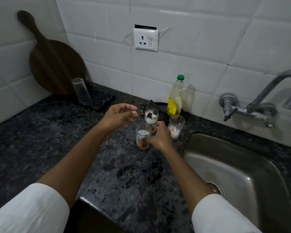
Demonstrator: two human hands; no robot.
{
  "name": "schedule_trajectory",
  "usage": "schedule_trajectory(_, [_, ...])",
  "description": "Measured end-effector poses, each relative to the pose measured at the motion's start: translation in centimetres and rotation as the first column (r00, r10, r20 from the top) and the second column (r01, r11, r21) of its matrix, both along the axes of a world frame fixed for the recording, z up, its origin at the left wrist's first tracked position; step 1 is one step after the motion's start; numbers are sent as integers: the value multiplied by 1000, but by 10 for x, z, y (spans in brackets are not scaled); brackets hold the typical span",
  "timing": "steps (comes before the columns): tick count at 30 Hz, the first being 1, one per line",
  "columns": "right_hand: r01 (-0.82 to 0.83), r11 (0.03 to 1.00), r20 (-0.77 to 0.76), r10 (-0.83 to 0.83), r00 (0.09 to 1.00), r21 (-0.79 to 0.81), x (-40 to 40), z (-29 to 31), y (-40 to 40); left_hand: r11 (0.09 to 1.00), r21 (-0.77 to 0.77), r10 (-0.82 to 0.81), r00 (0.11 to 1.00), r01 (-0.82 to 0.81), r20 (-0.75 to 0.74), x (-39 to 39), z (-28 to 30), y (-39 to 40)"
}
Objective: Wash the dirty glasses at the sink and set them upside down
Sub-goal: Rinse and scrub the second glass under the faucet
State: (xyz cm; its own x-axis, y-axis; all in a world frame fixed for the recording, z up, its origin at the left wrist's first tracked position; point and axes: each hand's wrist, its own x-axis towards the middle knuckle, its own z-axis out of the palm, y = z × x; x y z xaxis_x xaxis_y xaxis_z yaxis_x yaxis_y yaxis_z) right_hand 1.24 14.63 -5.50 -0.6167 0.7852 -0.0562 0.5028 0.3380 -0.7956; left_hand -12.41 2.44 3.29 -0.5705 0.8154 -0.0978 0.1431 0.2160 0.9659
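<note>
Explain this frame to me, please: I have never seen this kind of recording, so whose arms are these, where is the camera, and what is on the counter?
There is no machine here. A person wears a wide-angle camera on the head, so you look down along their own two arms. The right hand reaches among three dirty glasses: its fingers touch the front glass, though a firm grip is hard to confirm. The middle glass and the right glass stand behind. The left hand hovers above, fingers loosely curled, holding nothing. One clean glass already stands upside down on a dark tray. A soap bottle stands by the wall, and the sink and tap are at right.
</note>
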Motion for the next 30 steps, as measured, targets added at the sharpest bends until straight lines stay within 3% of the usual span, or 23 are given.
schedule_trajectory(7, [286, 957, -211, -288, 934, -38, -46, -52, -22, 999, -46, -2, 1000, 3, 26, -33, -31, -5])
schedule_trajectory(12, [388, 922, -238, -377, 895, -1, -35, -49, -24, 997, -62, -41, 997, 45, 61, -35, -50, 17])
schedule_trajectory(17, [458, 886, -278, -421, 863, 77, 44, -18, -3, 979, -1, -204, 969, 206, 139, 15, -50, 81])
schedule_trajectory(21, [629, 771, -328, -570, 753, 105, 129, 7, 27, 939, -4, -338, 924, 344, 179, 93, -49, 151])
schedule_trajectory(25, [740, 668, -311, -689, 655, 79, 207, 19, 58, 894, -122, -415, 899, 432, 139, 174, -53, 215])
schedule_trajectory(30, [743, 669, -248, -718, 651, 15, 266, 18, 89, 976, -94, -202, 979, 197, -43, 226, -48, 273])
